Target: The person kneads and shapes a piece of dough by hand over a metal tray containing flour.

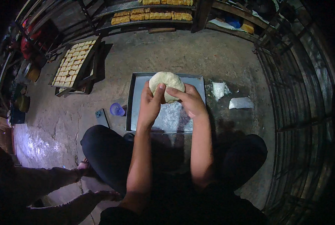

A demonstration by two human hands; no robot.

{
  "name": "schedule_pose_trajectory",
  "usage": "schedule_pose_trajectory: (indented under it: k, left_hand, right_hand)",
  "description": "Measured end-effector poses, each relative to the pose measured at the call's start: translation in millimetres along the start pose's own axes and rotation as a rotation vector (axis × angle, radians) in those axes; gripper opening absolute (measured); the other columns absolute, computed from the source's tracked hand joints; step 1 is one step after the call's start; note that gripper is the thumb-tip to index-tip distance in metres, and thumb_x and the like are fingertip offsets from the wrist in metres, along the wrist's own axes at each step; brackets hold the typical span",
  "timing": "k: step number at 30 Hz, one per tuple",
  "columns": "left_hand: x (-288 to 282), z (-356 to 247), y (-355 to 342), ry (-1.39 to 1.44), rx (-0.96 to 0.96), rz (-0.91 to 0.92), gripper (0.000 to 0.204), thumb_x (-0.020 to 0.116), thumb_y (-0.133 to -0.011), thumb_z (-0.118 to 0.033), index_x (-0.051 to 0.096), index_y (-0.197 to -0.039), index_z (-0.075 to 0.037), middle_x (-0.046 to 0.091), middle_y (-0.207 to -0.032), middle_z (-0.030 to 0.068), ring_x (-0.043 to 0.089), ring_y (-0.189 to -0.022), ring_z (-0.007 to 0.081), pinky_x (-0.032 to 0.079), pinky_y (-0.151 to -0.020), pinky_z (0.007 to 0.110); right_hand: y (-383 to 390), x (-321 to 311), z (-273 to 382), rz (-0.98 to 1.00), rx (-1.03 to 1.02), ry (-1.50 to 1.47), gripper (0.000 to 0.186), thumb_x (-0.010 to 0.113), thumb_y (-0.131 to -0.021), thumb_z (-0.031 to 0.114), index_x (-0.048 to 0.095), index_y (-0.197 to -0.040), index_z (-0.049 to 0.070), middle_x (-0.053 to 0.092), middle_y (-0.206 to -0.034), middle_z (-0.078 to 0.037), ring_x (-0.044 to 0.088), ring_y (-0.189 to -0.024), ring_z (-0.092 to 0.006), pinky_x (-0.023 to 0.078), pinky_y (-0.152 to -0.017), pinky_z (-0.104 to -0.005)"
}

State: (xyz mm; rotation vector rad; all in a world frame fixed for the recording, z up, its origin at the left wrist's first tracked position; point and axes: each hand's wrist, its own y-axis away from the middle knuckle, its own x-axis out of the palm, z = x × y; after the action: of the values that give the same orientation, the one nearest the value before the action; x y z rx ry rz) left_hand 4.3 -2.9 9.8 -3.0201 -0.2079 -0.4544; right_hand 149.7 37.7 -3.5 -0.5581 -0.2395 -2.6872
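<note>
A round, flattened piece of pale dough (165,79) is held up between my two hands, over a shallow metal tray (136,125). My left hand (151,102) grips its left side, thumb pressed on the face turned toward me. At the right side, my right hand (192,100) closes on the dough in the same way, its thumb lying across the lower part. Fingers behind the dough are hidden. White flour (171,116) is strewn over the tray's bottom below my hands.
Right of the tray lie an opened bag of white powder (219,90) and a white packet (241,103). To the left are a purple cup (117,109) and a phone (102,117). A tray of buns (73,63) stands farther left. Racks (302,123) line the right; another person's legs (58,183) show lower left.
</note>
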Motion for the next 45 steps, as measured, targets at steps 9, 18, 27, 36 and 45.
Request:
schedule_pose_trajectory:
  k: [9,18,27,36,45]
  left_hand:
    - [-1,-3,-3,0.067,0.034,0.002,0.027,0.056,-0.103,-0.021,0.053,-0.119,0.000,0.064,-0.107,0.0061,0.062,-0.096,0.0112,0.052,-0.080,0.027]
    - [-16,4,1,-0.014,-0.023,0.033,0.027,0.063,-0.099,-0.019,0.053,-0.117,-0.001,0.064,-0.105,0.0061,0.062,-0.093,0.0095,0.052,-0.078,0.026]
    - [-23,6,14,-0.112,-0.053,-0.085,0.032,0.074,-0.088,-0.012,0.055,-0.111,0.000,0.065,-0.099,0.0066,0.063,-0.084,0.0110,0.053,-0.070,0.025]
    - [-29,8,11,-0.189,0.052,-0.060,0.021,0.063,-0.091,-0.007,0.055,-0.110,-0.001,0.062,-0.096,0.0054,0.061,-0.081,0.0096,0.052,-0.066,0.025]
    - [-16,-3,8,-0.206,0.027,0.011,0.021,0.061,-0.090,-0.006,0.051,-0.108,-0.001,0.061,-0.096,0.0059,0.061,-0.085,0.0108,0.054,-0.073,0.028]
  right_hand:
    - [3,4,1,0.074,0.082,-0.292,0.046,0.074,-0.087,0.017,0.059,-0.126,-0.001,0.065,-0.119,-0.009,0.062,-0.111,-0.0188,0.046,-0.097,-0.0331]
    - [1,4,5,0.055,-0.023,0.092,0.044,0.072,-0.090,0.029,0.063,-0.122,0.001,0.067,-0.115,-0.006,0.061,-0.105,-0.0133,0.046,-0.095,-0.0293]
    - [-3,19,-3,-0.005,-0.063,0.246,0.043,0.080,-0.084,0.035,0.065,-0.105,0.000,0.066,-0.097,-0.005,0.063,-0.088,-0.0121,0.050,-0.081,-0.0279]
    - [-1,21,-3,-0.007,-0.128,0.248,0.035,0.081,-0.079,0.022,0.066,-0.102,0.001,0.066,-0.097,-0.005,0.063,-0.087,-0.0129,0.051,-0.080,-0.0286]
    - [-3,2,-3,-0.178,-0.339,0.521,0.038,0.076,-0.073,0.014,0.064,-0.103,-0.006,0.062,-0.107,-0.010,0.062,-0.099,-0.0206,0.048,-0.089,-0.0325]
